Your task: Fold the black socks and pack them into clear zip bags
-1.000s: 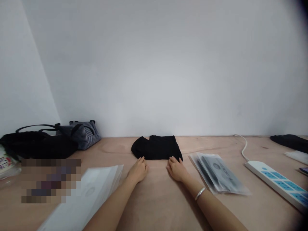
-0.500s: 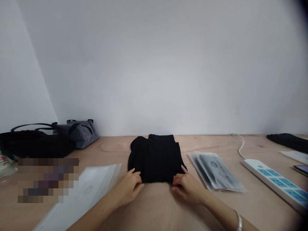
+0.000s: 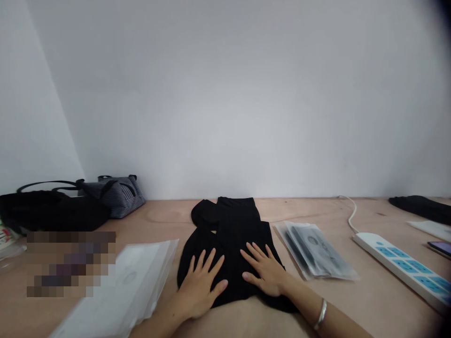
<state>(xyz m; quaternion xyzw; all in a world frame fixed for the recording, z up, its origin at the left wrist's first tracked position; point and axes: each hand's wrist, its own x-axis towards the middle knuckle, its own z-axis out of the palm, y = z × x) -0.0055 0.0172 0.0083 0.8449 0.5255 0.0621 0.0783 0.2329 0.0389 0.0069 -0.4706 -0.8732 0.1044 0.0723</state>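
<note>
Both hands, left (image 3: 200, 286) and right (image 3: 264, 270), lie spread, palms down, on the black cloth (image 3: 229, 249). Frosted bags (image 3: 130, 277) lie left on the bench (image 3: 246, 324).

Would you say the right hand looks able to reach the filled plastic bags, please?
Probably, yes: the right hand lies flat and open on the black garment, and the filled plastic bags are just to its right, with nothing standing between.

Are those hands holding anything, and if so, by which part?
Nothing is held: the left hand and the right hand lie palm down, fingers spread, on the black cloth.
</note>
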